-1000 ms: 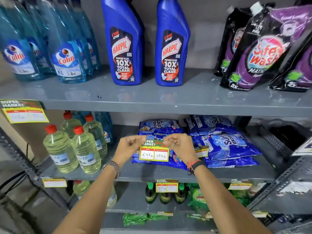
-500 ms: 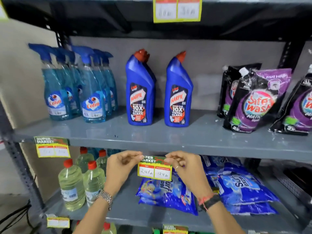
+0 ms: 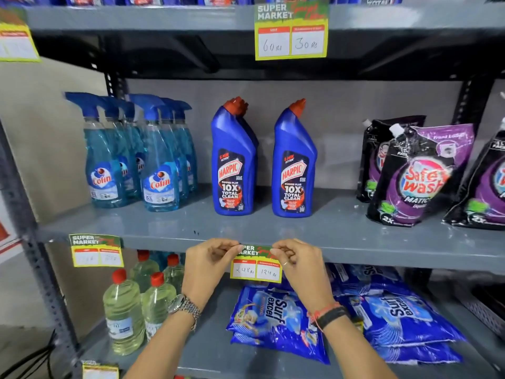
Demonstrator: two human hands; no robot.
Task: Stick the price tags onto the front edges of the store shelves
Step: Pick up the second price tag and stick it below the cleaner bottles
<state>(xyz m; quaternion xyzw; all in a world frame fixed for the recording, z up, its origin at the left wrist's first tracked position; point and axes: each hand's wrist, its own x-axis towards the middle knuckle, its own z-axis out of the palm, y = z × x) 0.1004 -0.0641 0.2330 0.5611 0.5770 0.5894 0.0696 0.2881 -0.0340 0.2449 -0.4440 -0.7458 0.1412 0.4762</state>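
Yellow-bordered, the price tag (image 3: 256, 265) we lifted from before the lower shelf now meets the shelf edge (image 3: 382, 254) at six o'clock of the Harpic bottles (image 3: 235, 165). Our left hand (image 3: 209, 265) and right hand (image 3: 299, 265) pinch its top corners, so we judge pressing comes next.

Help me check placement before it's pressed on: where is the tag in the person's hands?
In the head view, the price tag sits low-centre, pinched at its top corners by the left hand and right hand, against the shelf edge below the Harpic bottles.

price tag (image 3: 256, 265) | raised by both hands | now against shelf edge (image 3: 382, 254)
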